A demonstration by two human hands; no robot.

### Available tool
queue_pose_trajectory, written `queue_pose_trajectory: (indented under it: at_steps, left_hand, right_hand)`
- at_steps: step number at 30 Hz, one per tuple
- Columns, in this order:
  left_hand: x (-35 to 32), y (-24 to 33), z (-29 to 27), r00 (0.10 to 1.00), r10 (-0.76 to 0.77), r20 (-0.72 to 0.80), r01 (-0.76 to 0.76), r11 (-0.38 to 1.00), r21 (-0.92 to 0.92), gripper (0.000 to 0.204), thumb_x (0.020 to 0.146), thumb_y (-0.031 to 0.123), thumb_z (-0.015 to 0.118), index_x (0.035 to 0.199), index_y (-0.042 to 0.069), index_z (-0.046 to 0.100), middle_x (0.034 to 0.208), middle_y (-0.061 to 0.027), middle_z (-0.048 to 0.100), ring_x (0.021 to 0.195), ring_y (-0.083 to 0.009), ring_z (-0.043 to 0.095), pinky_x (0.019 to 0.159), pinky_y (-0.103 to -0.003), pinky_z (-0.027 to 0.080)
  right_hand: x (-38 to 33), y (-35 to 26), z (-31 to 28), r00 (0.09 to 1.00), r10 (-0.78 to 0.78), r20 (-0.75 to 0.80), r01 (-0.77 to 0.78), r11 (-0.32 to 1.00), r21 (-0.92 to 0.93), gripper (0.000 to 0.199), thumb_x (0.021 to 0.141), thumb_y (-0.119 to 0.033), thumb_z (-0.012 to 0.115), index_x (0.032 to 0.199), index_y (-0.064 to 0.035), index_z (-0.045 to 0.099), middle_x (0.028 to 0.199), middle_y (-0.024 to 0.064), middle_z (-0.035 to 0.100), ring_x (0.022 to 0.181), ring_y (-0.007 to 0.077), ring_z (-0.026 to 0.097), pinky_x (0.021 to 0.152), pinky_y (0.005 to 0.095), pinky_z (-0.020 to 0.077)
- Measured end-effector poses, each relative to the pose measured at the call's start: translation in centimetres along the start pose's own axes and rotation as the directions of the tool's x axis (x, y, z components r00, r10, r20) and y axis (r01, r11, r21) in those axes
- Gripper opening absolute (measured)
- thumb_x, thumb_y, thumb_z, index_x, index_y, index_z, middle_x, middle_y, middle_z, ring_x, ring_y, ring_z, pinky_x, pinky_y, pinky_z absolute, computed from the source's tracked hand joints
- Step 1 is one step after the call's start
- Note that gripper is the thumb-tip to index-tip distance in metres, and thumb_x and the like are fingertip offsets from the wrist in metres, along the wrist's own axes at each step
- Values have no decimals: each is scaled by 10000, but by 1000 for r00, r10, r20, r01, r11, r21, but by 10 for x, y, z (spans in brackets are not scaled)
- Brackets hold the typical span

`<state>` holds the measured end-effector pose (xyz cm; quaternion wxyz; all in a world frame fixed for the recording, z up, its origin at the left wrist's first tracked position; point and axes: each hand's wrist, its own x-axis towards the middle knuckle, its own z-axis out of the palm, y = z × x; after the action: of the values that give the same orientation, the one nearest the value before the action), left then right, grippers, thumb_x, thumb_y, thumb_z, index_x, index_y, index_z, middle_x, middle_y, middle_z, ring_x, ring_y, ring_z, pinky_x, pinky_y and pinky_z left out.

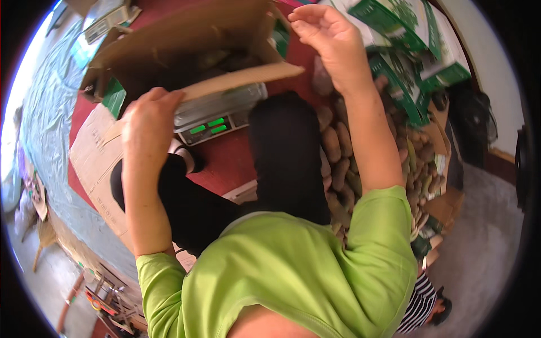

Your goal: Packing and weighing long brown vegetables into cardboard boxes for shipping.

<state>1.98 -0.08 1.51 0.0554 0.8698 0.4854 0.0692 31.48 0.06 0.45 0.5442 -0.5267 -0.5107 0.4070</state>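
Observation:
In front of me, a brown cardboard box (pixel 186 39) with green outer panels stands open on a weighing scale (pixel 217 127) with lit green displays. Dark shapes lie inside, too shadowed to name. My left hand (pixel 151 115) is at the box's near left corner, its fingers closed on the near flap (pixel 242 79); motion blurs it a little. Raised beside the box's right end, my right hand (pixel 332 42) has loosely bent fingers apart from the thumb, and nothing shows in it. Below that hand spreads a pile of brown, elongated tubers (pixel 341 141).
Green and white cartons (pixel 397 25) crowd the upper right. A flattened cardboard sheet (pixel 93 152) lies at left on the red surface (pixel 225 163), bordered by blue plastic sheeting (pixel 48 107). Behind the tubers at lower right is a person in a striped top (pixel 417 301).

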Motion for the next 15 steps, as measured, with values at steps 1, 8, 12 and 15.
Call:
queue_pose_trajectory:
  at_steps: [1, 8, 12, 15]
  left_hand:
    - [-1, -2, 0, 1000, -17, 0, 17, 1000, -19, 254, 770, 65, 519, 962, 120, 676, 798, -85, 596, 789, -279, 603, 708, -377, 474]
    - [7, -9, 9, 998, 8, -55, -18, 979, -202, 177, 830, 65, 574, 981, 56, 665, 840, -102, 600, 743, -295, 596, 655, -356, 456]
    - [9, -8, 11, 996, -3, -86, -18, 972, -235, 191, 812, 47, 605, 995, 41, 659, 861, -114, 611, 756, -284, 603, 678, -325, 465]
    - [11, -5, 9, 996, -42, -76, 24, 972, -234, 206, 819, 55, 616, 1021, 39, 655, 905, -105, 630, 807, -244, 625, 719, -301, 474]
  right_hand:
    - [-11, 0, -17, 997, 58, -44, -58, 998, 14, 211, 854, -112, 628, 1048, -37, 590, 997, 48, 644, 910, 106, 598, 767, 223, 460]
    - [-129, 81, -127, 826, 382, -414, -469, 874, -129, 235, 840, -137, 632, 1044, -27, 597, 925, 42, 644, 827, 108, 602, 683, 230, 468]
    - [-234, 178, -181, 777, 354, -521, -596, 681, -426, 221, 769, -142, 661, 959, -34, 634, 838, 101, 656, 792, 204, 628, 708, 313, 490]
    - [-312, 217, -192, 693, 404, -597, -719, 447, -532, 247, 726, -198, 666, 910, -35, 646, 866, 166, 658, 861, 319, 631, 758, 389, 490]
